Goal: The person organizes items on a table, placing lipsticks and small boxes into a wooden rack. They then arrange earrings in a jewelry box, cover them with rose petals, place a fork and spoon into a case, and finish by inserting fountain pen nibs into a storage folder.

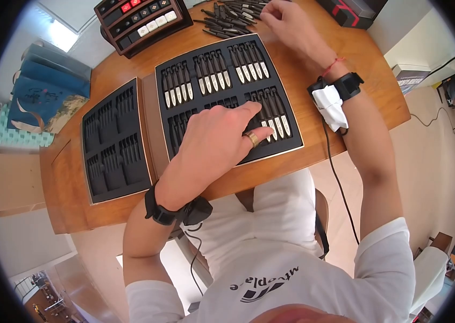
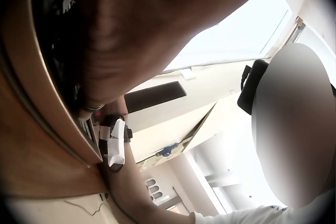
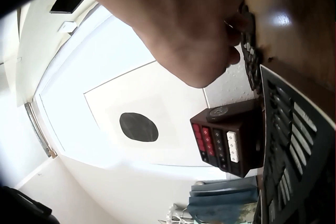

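A hinged, dark-lined case (image 1: pixel 298 144) lies unfolded on the table, its sections holding rows of slender dark sticks with pale, marked ends (image 1: pixel 240 71). My left hand (image 1: pixel 214 134), with a gold ring (image 1: pixel 252 139), reaches over the lower sections. Its index finger and thumb are spread apart at the sticks in the front right section; the palm hides sticks below. At the far side, my right hand (image 1: pixel 292 27) is beside a loose pile of similar dark sticks (image 1: pixel 230 19), fingers curled by its edge. I cannot tell whether a stick is between those fingers.
The case's left panel (image 1: pixel 144 180) has more slotted sections. A dark rack (image 1: pixel 125 40) with red, black and white pieces stands at the back left. Blue bags (image 1: pixel 50 81) are left of the table, and a black box (image 1: pixel 351 12) sits back right. A cable (image 1: pixel 335 167) hangs from the right wrist.
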Available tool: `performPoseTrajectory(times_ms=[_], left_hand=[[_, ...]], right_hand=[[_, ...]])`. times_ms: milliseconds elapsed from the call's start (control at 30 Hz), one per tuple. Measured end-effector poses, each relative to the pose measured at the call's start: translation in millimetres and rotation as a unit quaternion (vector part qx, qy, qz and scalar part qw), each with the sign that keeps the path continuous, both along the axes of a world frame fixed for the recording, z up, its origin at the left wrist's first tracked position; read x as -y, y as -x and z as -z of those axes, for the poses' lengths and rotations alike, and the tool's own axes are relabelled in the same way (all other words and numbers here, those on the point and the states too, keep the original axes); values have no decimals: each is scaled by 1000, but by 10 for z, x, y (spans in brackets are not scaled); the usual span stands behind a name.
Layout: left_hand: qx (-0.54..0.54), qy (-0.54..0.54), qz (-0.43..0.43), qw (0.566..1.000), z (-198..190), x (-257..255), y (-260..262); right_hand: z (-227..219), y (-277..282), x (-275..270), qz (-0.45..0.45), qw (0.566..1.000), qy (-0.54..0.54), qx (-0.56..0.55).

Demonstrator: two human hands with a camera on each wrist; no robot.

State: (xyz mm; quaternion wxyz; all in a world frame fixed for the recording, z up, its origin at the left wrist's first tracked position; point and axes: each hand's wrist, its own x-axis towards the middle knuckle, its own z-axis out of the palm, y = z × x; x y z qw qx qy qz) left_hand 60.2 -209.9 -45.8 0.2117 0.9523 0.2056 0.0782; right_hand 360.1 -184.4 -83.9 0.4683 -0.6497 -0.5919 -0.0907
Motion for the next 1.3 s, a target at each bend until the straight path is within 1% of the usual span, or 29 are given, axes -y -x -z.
performPoseTrajectory(times_ms=[67, 100, 167, 233, 300, 333, 400, 433, 500, 533, 600, 633, 700, 733, 767, 800, 833, 867, 900, 933, 967, 1000, 1033, 1100, 1167, 1267, 1300], left_hand=[[6, 5, 1, 1000, 9, -4, 1], [7, 11, 2, 1000, 13, -9, 1], [15, 10, 3, 1000, 24, -21, -9], [22, 10, 2, 1000, 33, -38, -16], [39, 23, 7, 999, 39, -61, -27], [41, 23, 5, 999, 53, -78, -31], [66, 24, 15, 997, 79, -93, -39], [67, 25, 12, 997, 72, -83, -47], [107, 48, -9, 993, 48, -68, -59], [105, 46, -9, 993, 47, -69, -57], [155, 58, -54, 985, 51, -82, -55], [155, 57, -53, 985, 59, -104, -55], [202, 78, -93, 972, 68, -163, -41], [203, 92, -110, 969, 49, -187, -30], [203, 91, -112, 968, 57, -207, -29], [240, 113, -134, 955, 82, -231, -32], [277, 134, -157, 938, 116, -266, -34], [307, 155, -151, 927, 169, -331, -44], [309, 153, -157, 926, 130, -361, -35], [330, 216, -172, 903, 61, -376, -21], [350, 278, -185, 875, 10, -399, -2], [367, 323, -188, 852, -9, -426, 17], [367, 319, -194, 852, -53, -431, 32], [404, 384, -247, 792, -135, -428, 38], [392, 391, -260, 792, -117, -495, 71], [381, 386, -248, 802, -111, -508, 91], [372, 396, -240, 805, -129, -482, 76]], right_hand=[[58, -16, -5, 28, 993, 109, -28], [104, -29, -32, 29, 993, 108, -24], [153, -18, -118, -4, 987, 153, -44], [157, -11, -193, 6, 985, 170, -35], [60, 62, -207, 34, 972, 226, -56], [27, 111, -211, 33, 972, 226, -53], [-8, 178, -208, 62, 971, 227, -34], [21, 166, -240, 59, 972, 227, -33], [130, 111, -341, -15, 982, 181, -58], [176, 65, -372, -16, 982, 179, -60], [196, 18, -376, -7, 986, 165, -33], [204, -13, -365, -6, 986, 164, -33], [175, -29, -325, -25, 995, 100, -16], [164, -33, -302, -26, 994, 101, -16], [91, 12, -238, -46, 990, 98, -93], [3, 77, -173, -68, 979, 95, -167], [-75, 161, -112, -72, 979, 95, -165], [-150, 266, -43, -106, 982, 49, -148], [-219, 381, 22, -140, 981, 3, -131], [-296, 500, 90, -148, 980, 3, -131], [-366, 621, 155, -194, 980, -25, -38], [-402, 724, 197, -237, 969, -53, 56], [-402, 814, 213, -242, 967, -55, 53], [-394, 959, 246, -280, 952, -63, 101], [-419, 1020, 269, -283, 951, -66, 109], [-439, 982, 288, -309, 940, -71, 124], [-448, 933, 312, -321, 946, -24, 35]])
